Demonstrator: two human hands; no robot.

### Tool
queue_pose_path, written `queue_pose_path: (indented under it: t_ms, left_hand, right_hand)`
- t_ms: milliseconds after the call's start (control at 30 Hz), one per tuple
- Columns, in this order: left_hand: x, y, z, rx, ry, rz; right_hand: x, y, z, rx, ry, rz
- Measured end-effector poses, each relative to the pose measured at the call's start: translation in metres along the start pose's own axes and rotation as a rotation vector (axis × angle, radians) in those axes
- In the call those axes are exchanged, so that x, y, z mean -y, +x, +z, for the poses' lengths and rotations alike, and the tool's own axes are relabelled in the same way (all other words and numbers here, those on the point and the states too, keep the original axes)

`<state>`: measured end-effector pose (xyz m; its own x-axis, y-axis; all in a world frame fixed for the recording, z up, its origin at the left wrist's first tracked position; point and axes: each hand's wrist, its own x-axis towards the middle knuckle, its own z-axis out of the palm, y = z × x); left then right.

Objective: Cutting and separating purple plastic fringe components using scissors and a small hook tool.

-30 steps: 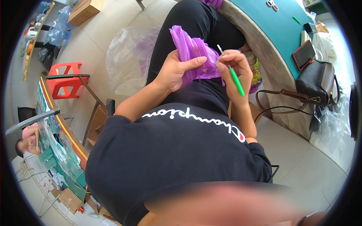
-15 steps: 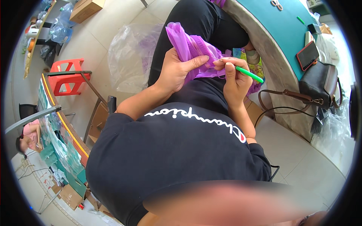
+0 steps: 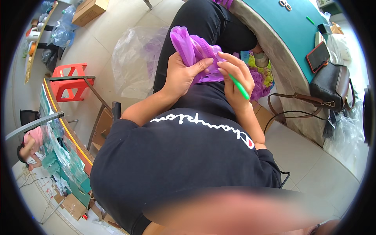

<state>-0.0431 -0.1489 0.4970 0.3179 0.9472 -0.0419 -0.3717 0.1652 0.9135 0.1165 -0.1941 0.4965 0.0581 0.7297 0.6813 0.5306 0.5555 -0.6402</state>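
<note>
In my left hand (image 3: 181, 74) is a bundle of thin, soft purple plastic pieces (image 3: 187, 43), with the thumb pressed over its front and the ends fanning upward. Closed around a slim tool with a green pen-like handle (image 3: 237, 86) is my right hand (image 3: 237, 72). The fingertips of that hand touch the right side of the bundle. The tool's tip is hidden behind the fingers, so its exact kind does not show. More purple pieces (image 3: 258, 84) lie below, to the right of my right hand, beside a yellow patterned thing (image 3: 264, 70).
A teal-topped table (image 3: 270, 23) at the upper right bears scissors (image 3: 285, 4), a phone (image 3: 317, 57) and a black handbag (image 3: 331, 84). A clear plastic bag (image 3: 135, 58) and red stool (image 3: 69, 81) stand left. Another person (image 3: 33, 143) sits at the far-left table.
My right hand has turned, and the green handle has swung from pointing right to pointing down and toward me. The left hand keeps its grip on the purple bundle.
</note>
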Motion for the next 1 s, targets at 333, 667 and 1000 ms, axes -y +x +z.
queue_pose_path:
  t_ms: [333, 667, 1000]
  left_hand:
    - [-0.012, 0.005, -0.012, 0.373, 0.040, -0.387]
    - [-0.013, 0.009, -0.023, 0.406, 0.128, -0.378]
    - [-0.020, 0.013, -0.003, -0.005, -0.074, 0.042]
  right_hand:
    - [-0.069, 0.084, -0.097, -0.524, -0.259, -0.174]
    - [-0.095, 0.150, -0.161, -0.256, 0.102, 0.243]
    - [-0.013, 0.051, -0.031, 0.065, 0.270, -0.070]
